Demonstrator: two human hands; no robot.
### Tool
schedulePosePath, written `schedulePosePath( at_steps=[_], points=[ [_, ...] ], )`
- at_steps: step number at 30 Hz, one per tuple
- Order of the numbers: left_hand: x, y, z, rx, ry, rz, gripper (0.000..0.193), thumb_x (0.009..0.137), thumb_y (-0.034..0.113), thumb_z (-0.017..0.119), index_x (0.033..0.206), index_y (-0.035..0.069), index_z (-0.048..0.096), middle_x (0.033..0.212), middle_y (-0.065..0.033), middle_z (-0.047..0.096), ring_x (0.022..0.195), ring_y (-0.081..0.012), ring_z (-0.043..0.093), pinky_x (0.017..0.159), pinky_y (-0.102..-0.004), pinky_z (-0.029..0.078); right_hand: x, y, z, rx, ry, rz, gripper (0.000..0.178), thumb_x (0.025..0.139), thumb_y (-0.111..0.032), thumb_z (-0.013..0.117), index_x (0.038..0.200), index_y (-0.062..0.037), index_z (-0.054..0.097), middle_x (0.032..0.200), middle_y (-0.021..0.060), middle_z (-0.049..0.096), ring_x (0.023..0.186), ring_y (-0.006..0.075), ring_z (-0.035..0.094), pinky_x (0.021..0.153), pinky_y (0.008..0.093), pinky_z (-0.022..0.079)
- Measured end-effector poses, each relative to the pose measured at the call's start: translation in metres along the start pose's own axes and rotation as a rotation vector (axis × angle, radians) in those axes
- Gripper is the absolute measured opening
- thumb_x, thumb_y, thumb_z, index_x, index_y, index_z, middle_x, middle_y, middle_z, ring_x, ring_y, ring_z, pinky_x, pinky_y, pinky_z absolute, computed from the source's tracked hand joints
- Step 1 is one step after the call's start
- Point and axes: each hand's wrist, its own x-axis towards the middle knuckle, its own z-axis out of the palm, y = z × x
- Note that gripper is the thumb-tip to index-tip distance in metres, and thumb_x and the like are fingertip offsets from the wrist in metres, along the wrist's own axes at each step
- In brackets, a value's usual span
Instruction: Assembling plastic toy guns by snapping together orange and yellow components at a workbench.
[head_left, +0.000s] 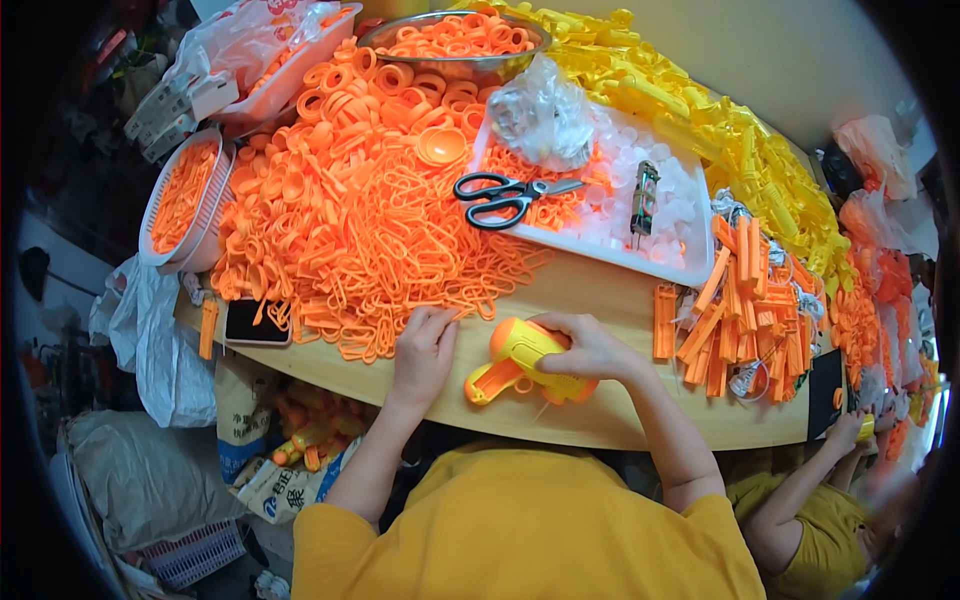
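Observation:
My right hand (585,348) is wrapped round a yellow and orange plastic toy (535,357), shaped like a small pistol with a rounded orange end. It is held just above the table's front edge. My left hand (426,345) is closed at the near edge of a heap of orange plastic loop clips (400,235). Its fingertips touch the clips there, and whatever they pinch is too small to make out. Black-handled scissors (510,198) lie beyond, across the rim of a white tray (640,262).
Translucent caps and a small circuit board (645,198) sit in the tray. Yellow plastic parts (690,110) are heaped behind it. Orange strips with wires (745,310) lie at right, a phone (258,322) at left. A co-worker's hand (848,430) shows at far right.

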Motion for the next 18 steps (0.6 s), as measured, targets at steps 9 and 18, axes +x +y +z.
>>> schedulePosePath(
  at_steps=[9, 18],
  points=[
    [-0.004, 0.046, -0.01, -0.27, -0.009, 0.18, 0.023, 0.075, -0.004, 0.063, 0.097, 0.002, 0.06, 0.089, -0.0103, 0.06, 0.078, -0.026, 0.058, 0.066, -0.0333, 0.048, 0.037, -0.032, -0.05, 0.071, 0.151, -0.256, 0.023, 0.087, -0.014, 0.063, 0.106, -0.0014, 0.065, 0.087, 0.0028, 0.066, 0.077, 0.009, 0.06, 0.068, 0.0243, 0.049],
    [-0.009, 0.057, 0.021, -0.111, -0.271, 0.415, 0.031, 0.071, 0.003, 0.067, 0.101, 0.009, 0.061, 0.11, -0.0057, 0.061, 0.111, -0.0275, 0.055, 0.099, -0.0449, 0.031, 0.198, -0.021, -0.17, -0.69, 0.929, -0.592, 0.019, 0.081, -0.011, 0.06, 0.099, -0.0094, 0.066, 0.093, 0.0082, 0.067, 0.09, 0.0244, 0.06, 0.077, 0.0368, 0.048]
  ],
)
